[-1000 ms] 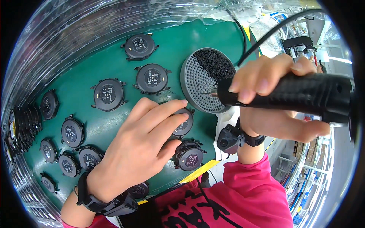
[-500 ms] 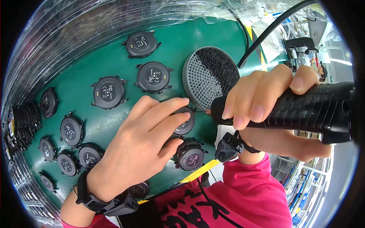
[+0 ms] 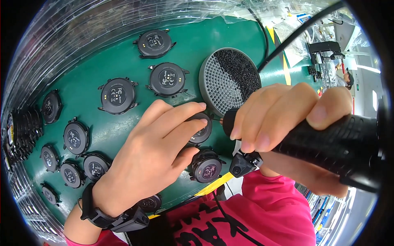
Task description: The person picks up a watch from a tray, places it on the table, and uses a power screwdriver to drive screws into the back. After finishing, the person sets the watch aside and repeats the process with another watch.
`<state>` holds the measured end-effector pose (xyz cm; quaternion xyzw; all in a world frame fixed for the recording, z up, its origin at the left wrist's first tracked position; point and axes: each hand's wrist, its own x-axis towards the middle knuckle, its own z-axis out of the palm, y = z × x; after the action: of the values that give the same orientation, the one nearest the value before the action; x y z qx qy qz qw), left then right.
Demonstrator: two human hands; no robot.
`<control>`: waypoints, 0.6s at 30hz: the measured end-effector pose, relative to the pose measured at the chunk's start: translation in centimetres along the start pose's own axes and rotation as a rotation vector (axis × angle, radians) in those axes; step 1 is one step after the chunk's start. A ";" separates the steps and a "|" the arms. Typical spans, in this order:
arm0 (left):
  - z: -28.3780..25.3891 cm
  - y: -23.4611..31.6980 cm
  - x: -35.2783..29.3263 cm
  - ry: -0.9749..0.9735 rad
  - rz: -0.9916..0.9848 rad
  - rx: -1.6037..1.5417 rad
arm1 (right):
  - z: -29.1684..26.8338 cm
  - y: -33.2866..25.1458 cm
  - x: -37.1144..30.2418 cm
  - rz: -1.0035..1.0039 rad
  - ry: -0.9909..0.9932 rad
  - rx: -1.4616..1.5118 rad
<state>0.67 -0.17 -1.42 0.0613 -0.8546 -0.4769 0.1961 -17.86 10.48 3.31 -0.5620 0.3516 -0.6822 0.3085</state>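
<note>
My left hand (image 3: 143, 149) rests over a round black watch case (image 3: 202, 134), back side up on the green table. Its index and middle fingers press on the case and its thumb lies at the lower edge, so much of the case is hidden. A black electric screwdriver (image 3: 328, 141) is gripped in my right hand (image 3: 283, 112), held slantwise with the tip end pointing left. The thin bit reaches the right edge of that case; where exactly it touches, I cannot tell. Just below lies another watch case (image 3: 206, 169).
Beyond the held case stands a round grey dish (image 3: 204, 91) with a dimpled floor and many tiny black pieces (image 3: 238, 67), probably screws. Several watch cases (image 3: 118, 95) lie to the left, with a stacked row (image 3: 22, 133) at the far left. A black cable (image 3: 299, 35) runs above my right hand.
The screwdriver's rear end and my right hand have dropped, so the tool tilts more steeply. My left hand stays on the same watch case. The view has shifted slightly.
</note>
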 end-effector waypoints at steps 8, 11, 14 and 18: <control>-0.1 0.0 -0.1 -0.057 0.011 0.046 | -0.7 0.4 -0.1 -0.049 -0.010 0.057; -0.3 0.7 -0.1 -0.058 -0.007 0.077 | -1.7 -0.3 0.2 -0.092 0.090 0.004; -0.4 1.1 0.0 -0.040 -0.084 0.156 | -3.0 0.0 0.5 -0.129 0.111 -0.054; 0.0 0.6 0.3 -0.003 0.056 0.179 | -3.5 0.6 0.2 -0.146 0.052 -0.105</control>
<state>0.46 0.06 -0.82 0.0540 -0.8953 -0.3933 0.2018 -21.30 10.40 2.51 -0.5838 0.3529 -0.6977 0.2188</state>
